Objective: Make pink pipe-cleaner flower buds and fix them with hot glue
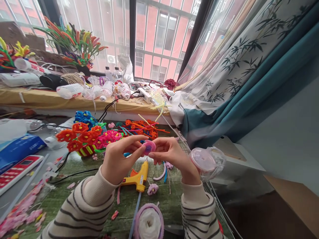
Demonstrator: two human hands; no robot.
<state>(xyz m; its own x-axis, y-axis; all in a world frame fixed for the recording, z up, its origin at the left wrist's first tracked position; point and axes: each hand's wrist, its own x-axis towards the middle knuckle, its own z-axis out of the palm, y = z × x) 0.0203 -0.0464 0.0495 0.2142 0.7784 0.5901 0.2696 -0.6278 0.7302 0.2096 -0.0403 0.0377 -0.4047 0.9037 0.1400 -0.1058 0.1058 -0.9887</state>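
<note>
Between both hands, above the table, is a small round pink-purple translucent piece; its exact kind I cannot make out. My left hand pinches its left side with thumb and fingers. From the right, my right hand grips its other edge with the fingertips. Below them a yellow hot glue gun lies on the table, a glue stick stretching toward me from it. Beside the gun sits a small pale-pink pipe-cleaner flower. Closest to me stands a white roll with a fuzzy lilac rim.
Pots of orange, blue and pink pipe-cleaner flowers stand at left. Loose orange pipe cleaners lie behind my hands. A clear round tub is at right. A red-white calculator and pink scraps lie left; bottles line the sill.
</note>
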